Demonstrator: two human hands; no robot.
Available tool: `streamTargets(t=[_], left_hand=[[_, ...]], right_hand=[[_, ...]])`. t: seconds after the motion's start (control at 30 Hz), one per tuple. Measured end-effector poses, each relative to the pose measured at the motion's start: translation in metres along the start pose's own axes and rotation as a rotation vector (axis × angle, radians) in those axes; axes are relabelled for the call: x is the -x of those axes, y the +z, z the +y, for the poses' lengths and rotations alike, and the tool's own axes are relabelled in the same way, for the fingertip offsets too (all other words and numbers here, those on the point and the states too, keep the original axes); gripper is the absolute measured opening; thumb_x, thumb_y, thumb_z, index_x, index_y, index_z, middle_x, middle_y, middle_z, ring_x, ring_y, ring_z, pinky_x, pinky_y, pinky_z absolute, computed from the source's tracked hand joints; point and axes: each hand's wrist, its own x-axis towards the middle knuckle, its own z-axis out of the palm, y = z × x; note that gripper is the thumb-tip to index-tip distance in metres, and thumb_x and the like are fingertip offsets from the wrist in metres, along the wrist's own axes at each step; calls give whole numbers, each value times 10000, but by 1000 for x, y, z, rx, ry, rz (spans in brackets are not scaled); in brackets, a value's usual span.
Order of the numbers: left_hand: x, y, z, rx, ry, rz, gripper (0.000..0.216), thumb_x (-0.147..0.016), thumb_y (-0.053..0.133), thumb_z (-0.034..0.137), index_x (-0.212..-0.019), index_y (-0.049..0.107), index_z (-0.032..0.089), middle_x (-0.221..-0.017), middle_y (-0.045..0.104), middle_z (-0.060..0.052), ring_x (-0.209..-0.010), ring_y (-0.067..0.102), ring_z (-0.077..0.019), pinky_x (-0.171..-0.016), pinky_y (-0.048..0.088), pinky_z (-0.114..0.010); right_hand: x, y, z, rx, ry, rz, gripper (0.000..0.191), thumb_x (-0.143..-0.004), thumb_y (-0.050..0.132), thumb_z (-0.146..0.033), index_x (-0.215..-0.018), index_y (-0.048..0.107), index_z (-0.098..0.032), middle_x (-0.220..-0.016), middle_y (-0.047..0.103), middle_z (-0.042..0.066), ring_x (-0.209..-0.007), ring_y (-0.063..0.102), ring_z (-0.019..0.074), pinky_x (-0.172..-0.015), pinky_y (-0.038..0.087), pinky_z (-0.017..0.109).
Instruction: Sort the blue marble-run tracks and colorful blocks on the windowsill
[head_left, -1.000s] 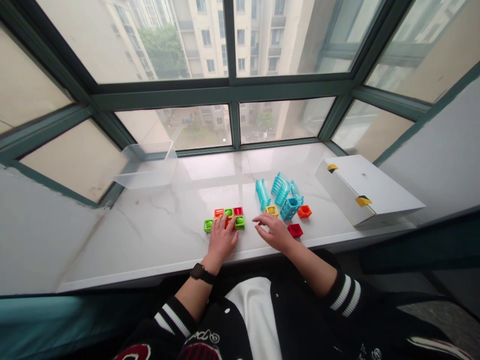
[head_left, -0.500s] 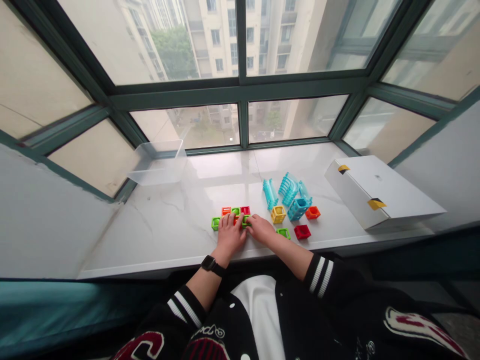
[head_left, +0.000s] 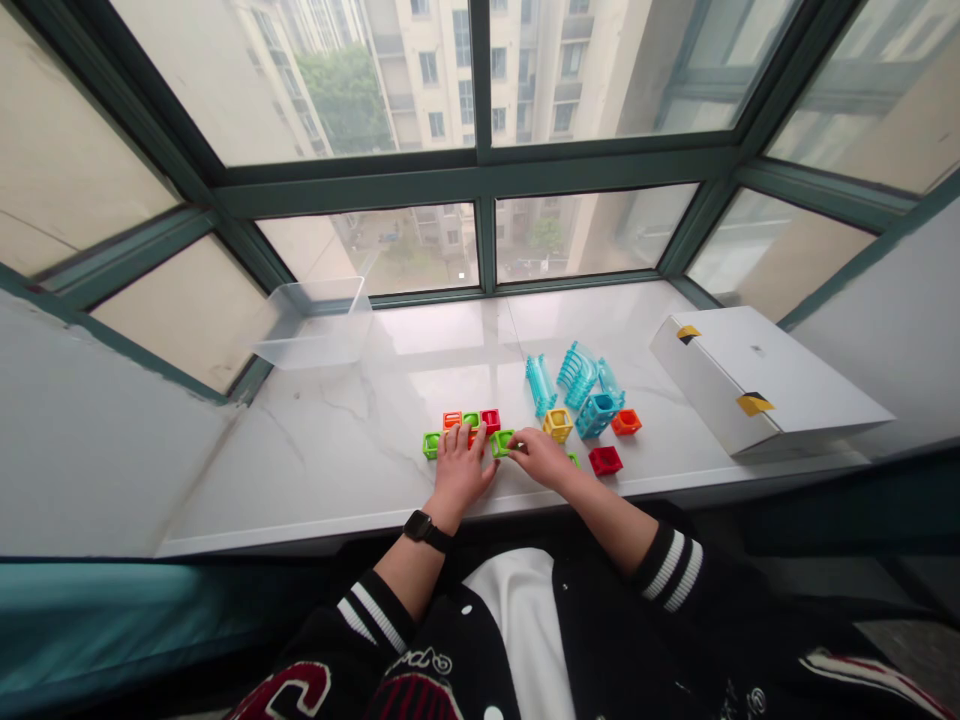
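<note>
My left hand (head_left: 461,468), with a black watch on its wrist, lies over a small group of hollow toy blocks, its fingers spread and touching them. A green block (head_left: 431,445) sits at the left end. Behind the fingers stand an orange block (head_left: 451,420), another green block (head_left: 470,419) and a dark red block (head_left: 490,420). An orange-red block is mostly covered by the fingers. My right hand (head_left: 546,460) pinches a green block (head_left: 501,443) at its right side, a little apart from the group.
Right of my hands are a yellow block (head_left: 557,426), a blue block (head_left: 596,416), blue track pieces (head_left: 577,374), an orange block (head_left: 627,422) and a red block (head_left: 605,460). A clear bin (head_left: 319,335) stands back left, a white box (head_left: 765,380) at right.
My right hand has moved right with the green block, which now stands apart from the group. The left hand stays over the blocks.
</note>
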Motion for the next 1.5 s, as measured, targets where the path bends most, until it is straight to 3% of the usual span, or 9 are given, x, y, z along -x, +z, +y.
streamTargets(t=[0.2, 0.3, 0.5, 0.67, 0.83, 1.0, 1.17, 1.33, 1.5], left_hand=[[0, -5, 1, 39, -11, -8, 757, -897, 723, 483, -1581, 497, 252, -1568, 512, -182, -1474, 400, -428, -1251, 256, -618], [0, -5, -2, 75, -21, -8, 668, -924, 694, 447, -1542, 541, 243, -1567, 519, -177, -1465, 423, -415, -1241, 292, -610], [-2, -16, -2, 250, -9, 38, 672, -891, 761, 416, -1508, 543, 263, -1557, 540, -159, -1492, 427, -418, -1274, 199, -695], [0, -43, 29, 628, 166, 41, 792, -904, 783, 449, -1584, 407, 297, -1562, 540, -132, -1467, 494, -333, -1238, 393, -568], [0, -54, 52, 869, 126, 103, 489, -973, 712, 329, -1434, 553, 284, -1390, 667, -97, -1304, 641, -262, -1138, 518, -479], [1, -53, 51, 889, 99, 151, 454, -942, 756, 333, -1366, 605, 279, -1310, 692, -86, -1200, 680, -256, -1082, 553, -469], [5, -54, 52, 838, 80, 100, 466, -947, 747, 355, -1387, 603, 294, -1305, 679, -79, -1131, 692, -243, -1065, 562, -455], [7, -56, 58, 838, 91, 67, 466, -951, 742, 367, -1395, 617, 304, -1292, 654, -77, -1086, 686, -237, -1017, 584, -439], [9, -56, 64, 822, 106, 73, 466, -954, 740, 346, -1401, 616, 312, -1267, 623, -68, -1092, 669, -225, -1013, 579, -404]], right_hand=[[25, -30, 10, -568, 54, 33, 312, -861, 758, -512, -977, 699, -228, -756, 682, -8, -714, 649, 186, -683, 517, 309], [36, -38, 13, -805, 84, 59, 428, -777, 837, -579, -964, 678, -229, -837, 717, 4, -806, 697, 199, -757, 548, 329], [48, -43, 17, -940, 125, 68, 455, -724, 905, -575, -922, 692, -225, -894, 725, 20, -880, 719, 215, -867, 578, 382], [52, -43, 8, -975, 72, 51, 392, -766, 884, -559, -875, 698, -232, -915, 719, 18, -889, 700, 207, -892, 588, 383], [55, -40, 2, -1031, 56, -10, 364, -806, 863, -527, -958, 704, -237, -1014, 730, 29, -933, 711, 206, -920, 594, 388], [59, -36, 6, -982, 28, 66, 444, -830, 838, -528, -1128, 648, -260, -1158, 711, 55, -1005, 723, 221, -934, 605, 402], [66, -45, 1, -714, -73, 155, 656, -844, 834, -464, -1413, 555, -297, -1446, 599, 123, -1184, 674, 268, -993, 612, 450], [71, -50, -1, -539, -120, 163, 579, -858, 817, -449, -1378, 629, -278, -1375, 634, 114, -1140, 698, 270, -987, 629, 456], [71, -40, 4, -591, -85, 130, 656, -843, 835, -445, -1426, 590, -267, -1390, 647, 125, -1150, 705, 269, -965, 635, 429]])
